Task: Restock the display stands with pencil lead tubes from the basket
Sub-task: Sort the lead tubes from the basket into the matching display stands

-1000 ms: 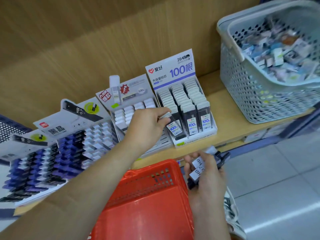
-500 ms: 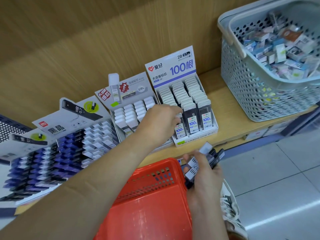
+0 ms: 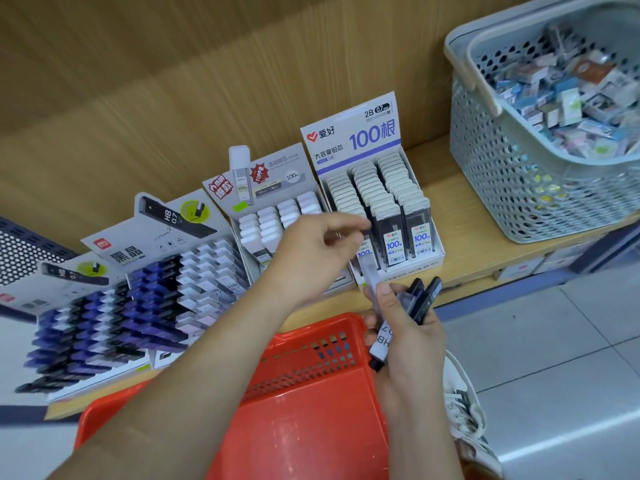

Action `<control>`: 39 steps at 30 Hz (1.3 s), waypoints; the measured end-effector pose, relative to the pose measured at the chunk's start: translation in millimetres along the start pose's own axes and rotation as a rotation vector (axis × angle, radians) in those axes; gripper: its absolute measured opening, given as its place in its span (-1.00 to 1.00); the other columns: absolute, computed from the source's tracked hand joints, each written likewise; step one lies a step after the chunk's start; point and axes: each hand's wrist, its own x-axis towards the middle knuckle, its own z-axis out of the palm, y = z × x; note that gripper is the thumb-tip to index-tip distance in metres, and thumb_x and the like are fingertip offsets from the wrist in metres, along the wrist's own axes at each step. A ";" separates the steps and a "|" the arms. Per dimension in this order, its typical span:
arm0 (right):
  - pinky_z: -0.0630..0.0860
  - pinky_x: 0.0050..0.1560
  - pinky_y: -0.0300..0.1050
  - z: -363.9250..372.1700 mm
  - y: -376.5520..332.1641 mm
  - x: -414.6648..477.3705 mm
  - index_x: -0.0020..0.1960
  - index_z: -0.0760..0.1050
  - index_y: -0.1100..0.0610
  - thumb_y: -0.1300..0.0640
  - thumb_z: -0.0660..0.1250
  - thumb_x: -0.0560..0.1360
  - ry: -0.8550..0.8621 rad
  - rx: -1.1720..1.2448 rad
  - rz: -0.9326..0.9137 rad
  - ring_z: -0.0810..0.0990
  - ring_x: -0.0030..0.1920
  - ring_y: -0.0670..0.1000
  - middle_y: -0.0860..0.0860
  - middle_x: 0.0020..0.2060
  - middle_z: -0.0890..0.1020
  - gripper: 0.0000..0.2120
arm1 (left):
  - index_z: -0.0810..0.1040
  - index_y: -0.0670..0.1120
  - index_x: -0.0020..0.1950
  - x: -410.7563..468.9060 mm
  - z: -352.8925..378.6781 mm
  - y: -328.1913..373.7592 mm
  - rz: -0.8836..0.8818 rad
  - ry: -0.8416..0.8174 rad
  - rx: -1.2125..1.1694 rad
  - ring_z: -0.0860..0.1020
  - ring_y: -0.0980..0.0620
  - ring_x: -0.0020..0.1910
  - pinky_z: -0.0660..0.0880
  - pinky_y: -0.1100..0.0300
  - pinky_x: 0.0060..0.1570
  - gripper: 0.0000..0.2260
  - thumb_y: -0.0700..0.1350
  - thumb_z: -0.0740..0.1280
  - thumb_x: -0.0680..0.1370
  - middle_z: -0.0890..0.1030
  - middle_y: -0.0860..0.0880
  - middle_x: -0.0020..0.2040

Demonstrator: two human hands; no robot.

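My left hand [image 3: 311, 251] reaches over the red basket [image 3: 311, 403] to the white 2B display stand [image 3: 353, 140]. Its fingertips rest on the cap of the front-left pencil lead tube [image 3: 365, 252] in that stand, and the hand hides most of the tube. Just below the shelf edge, my right hand [image 3: 408, 344] grips a bunch of several black pencil lead tubes [image 3: 427, 294], one with an HB 0.7 label. The inside of the red basket is out of sight.
A grey stand of white-capped tubes [image 3: 273, 216] sits left of the 2B stand. Further left are two stands of black and blue tubes [image 3: 145, 299]. A grey perforated basket [image 3: 519, 202] full of small packs stands on the wooden shelf [image 3: 460, 202] at the right. A white shoe [image 3: 460, 410] is on the floor.
My left hand has set a tube into the front-left slot of the 2B stand and drawn back slightly. My right hand has lifted its bunch of tubes closer to the shelf edge.
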 end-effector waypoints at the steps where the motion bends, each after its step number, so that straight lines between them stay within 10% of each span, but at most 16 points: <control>1: 0.33 -0.52 -0.24 1.7 -1.4 -1.3 -0.04 0.51 0.16 0.18 0.46 0.43 -0.042 0.006 0.010 0.44 -0.48 -0.04 0.20 -0.18 0.59 -0.84 | 0.65 0.01 0.07 -11.0 -5.0 3.9 -0.063 -0.106 -0.149 0.61 0.04 -0.02 0.58 0.13 -0.01 -0.83 -0.19 0.31 0.58 0.66 0.02 -0.01; 9: 0.27 -0.60 -0.35 27.8 -0.3 -26.6 -0.16 0.57 0.17 0.14 0.39 0.36 -0.310 0.111 0.189 0.39 -0.52 -0.14 0.02 -0.39 0.55 -0.89 | 0.65 -0.18 -0.11 -70.8 -41.2 -0.2 -0.098 -0.013 -0.439 0.60 0.04 -0.26 0.59 0.22 -0.17 -0.82 -0.13 0.43 0.35 0.65 -0.11 -0.26; 16: 0.35 -0.50 -0.27 44.2 10.2 -34.9 -0.02 0.53 0.19 0.15 0.47 0.31 -0.336 -0.071 0.092 0.49 -0.43 -0.06 0.14 -0.25 0.59 -0.72 | 0.59 -0.07 0.15 -106.2 -46.1 -7.9 -0.083 0.066 -0.594 0.67 -0.04 -0.20 0.60 0.15 -0.13 -0.65 -0.16 0.41 0.37 0.68 -0.13 -0.14; 25: 0.32 -0.59 -0.36 60.3 31.7 -49.5 0.05 0.48 0.19 0.25 0.36 0.38 -0.468 0.134 0.275 0.51 -0.40 -0.12 0.08 -0.26 0.60 -0.75 | 0.58 -0.17 -0.19 -128.0 -40.4 -25.6 -0.286 0.516 -0.820 0.60 0.03 -0.40 0.55 0.26 -0.38 -0.88 -0.11 0.40 0.43 0.63 -0.13 -0.37; 32: 0.41 -0.52 -0.26 63.3 47.6 -50.5 -0.08 0.51 0.11 0.19 0.44 0.31 -0.468 -0.185 0.101 0.57 -0.38 -0.06 0.04 -0.31 0.59 -0.79 | 0.65 -0.10 -0.14 -147.2 -47.4 -45.4 -0.313 0.414 -0.717 0.60 -0.12 -0.21 0.52 0.10 -0.15 -0.98 -0.21 0.43 0.47 0.67 -0.16 -0.21; 39: 0.48 -0.28 -0.06 69.0 63.2 -57.8 -0.12 0.55 0.05 0.08 0.56 0.23 -0.610 -0.507 0.062 0.53 -0.29 0.04 0.06 -0.30 0.56 -0.71 | 0.59 0.05 0.19 -164.1 -84.3 -56.4 -0.217 0.285 -0.548 0.50 0.06 -0.37 0.51 0.25 -0.31 -0.66 -0.11 0.44 0.42 0.56 -0.07 -0.33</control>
